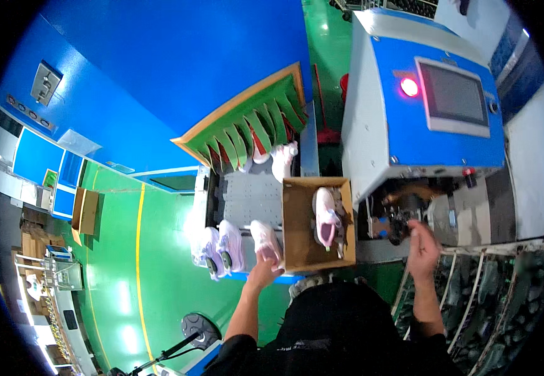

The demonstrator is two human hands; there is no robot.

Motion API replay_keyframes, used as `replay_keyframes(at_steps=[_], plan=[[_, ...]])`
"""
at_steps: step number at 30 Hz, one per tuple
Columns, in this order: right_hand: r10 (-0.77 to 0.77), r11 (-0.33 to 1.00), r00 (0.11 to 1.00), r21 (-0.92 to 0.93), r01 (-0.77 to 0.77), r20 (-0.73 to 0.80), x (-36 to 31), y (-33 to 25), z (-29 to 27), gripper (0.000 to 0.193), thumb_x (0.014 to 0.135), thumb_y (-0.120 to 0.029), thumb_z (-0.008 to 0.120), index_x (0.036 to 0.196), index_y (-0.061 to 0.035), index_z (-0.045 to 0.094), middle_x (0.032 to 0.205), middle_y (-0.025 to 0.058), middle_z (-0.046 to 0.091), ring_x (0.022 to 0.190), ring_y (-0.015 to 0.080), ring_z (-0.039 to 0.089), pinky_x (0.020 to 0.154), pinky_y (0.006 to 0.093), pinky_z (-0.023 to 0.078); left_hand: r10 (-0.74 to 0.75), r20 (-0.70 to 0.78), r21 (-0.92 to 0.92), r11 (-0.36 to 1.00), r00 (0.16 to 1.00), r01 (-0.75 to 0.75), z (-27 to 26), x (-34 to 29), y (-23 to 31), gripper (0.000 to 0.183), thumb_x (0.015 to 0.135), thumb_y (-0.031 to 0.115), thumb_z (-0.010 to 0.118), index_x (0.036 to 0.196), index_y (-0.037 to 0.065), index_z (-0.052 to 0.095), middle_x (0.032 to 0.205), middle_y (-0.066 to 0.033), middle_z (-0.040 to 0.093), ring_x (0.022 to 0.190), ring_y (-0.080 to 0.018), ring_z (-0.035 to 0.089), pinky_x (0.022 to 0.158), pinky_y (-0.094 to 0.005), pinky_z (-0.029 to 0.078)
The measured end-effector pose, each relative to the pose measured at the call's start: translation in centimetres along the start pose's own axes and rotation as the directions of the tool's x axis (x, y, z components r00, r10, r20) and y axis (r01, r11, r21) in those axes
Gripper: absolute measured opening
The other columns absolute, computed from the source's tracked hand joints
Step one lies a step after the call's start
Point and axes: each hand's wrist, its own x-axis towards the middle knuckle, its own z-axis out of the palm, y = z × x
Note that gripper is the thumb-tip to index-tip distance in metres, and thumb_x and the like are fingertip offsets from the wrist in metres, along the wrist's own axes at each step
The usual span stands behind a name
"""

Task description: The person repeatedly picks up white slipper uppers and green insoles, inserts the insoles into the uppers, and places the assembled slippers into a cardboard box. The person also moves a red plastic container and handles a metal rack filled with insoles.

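My left hand (264,271) grips the near end of a pale pink-white sneaker (263,234) on the grey conveyor (252,195). Two more pale sneakers (230,245) stand side by side to its left. Between my hands, an open cardboard box (298,220) holds another pale sneaker with a pink lining (326,216). My right hand (423,249) is closed, its fingertips against a dark part (400,224) under the blue and white machine; what they hold, if anything, I cannot make out.
Green strips (240,139) hang across the opening of the big blue machine (178,69), with sneakers just before them. A control screen (453,95) and a lit red button (409,87) face me at right. Racks of dark pieces (497,294) stand at lower right.
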Motion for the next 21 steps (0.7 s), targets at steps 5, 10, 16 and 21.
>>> replay_keyframes(at_steps=[5,10,16,21], plan=[[-0.490,0.868,0.792,-0.290,0.403,-0.365,12.8,-5.9,4.2,0.038,0.104,-0.011,0.045,0.138,0.0047,0.053,0.140,0.0213,0.057,0.133,0.0373,0.052,0.110,0.0505,0.042,-0.137,0.272,-0.596,0.753,0.953,0.279,-11.7,7.2,1.1,0.036,0.095,0.036,0.068,0.099,0.000,0.071,0.076,-0.0077,0.071,0.060,-0.0146,0.066,0.057,-0.0302,0.053],[-0.659,0.703,0.625,-0.640,0.312,-0.419,16.4,-3.5,9.2,0.047,0.108,-0.034,0.024,0.133,-0.0050,0.052,0.140,0.0192,0.056,0.134,0.0350,0.049,0.118,0.0527,0.030,-0.225,0.107,-0.975,0.167,0.968,0.146,-8.0,27.0,-0.9,0.060,0.087,0.031,0.080,0.128,-0.003,0.054,0.105,-0.0109,0.067,0.086,-0.0204,0.066,0.071,-0.0349,0.055],[-0.719,0.602,0.611,-0.736,0.311,-0.330,15.7,-2.5,8.7,0.051,0.108,-0.038,0.017,0.136,-0.0065,0.046,0.139,0.0208,0.053,0.133,0.0353,0.048,0.116,0.0550,0.031,-0.183,0.164,-0.779,0.579,0.969,0.241,-5.2,38.4,0.0,0.061,0.081,0.031,0.084,0.122,-0.006,0.060,0.117,-0.0148,0.068,0.097,-0.0250,0.069,0.072,-0.0415,0.058],[-0.720,0.593,0.623,-0.737,0.325,-0.305,15.7,-2.3,8.5,0.054,0.107,-0.039,0.021,0.140,-0.0041,0.045,0.138,0.0235,0.052,0.133,0.0393,0.047,0.116,0.0583,0.028,-0.039,0.080,-0.996,-0.046,0.996,0.078,-12.0,29.8,0.3,0.044,0.096,0.022,0.068,0.128,-0.006,0.058,0.118,-0.0138,0.068,0.105,-0.0228,0.068,0.090,-0.0384,0.056]])
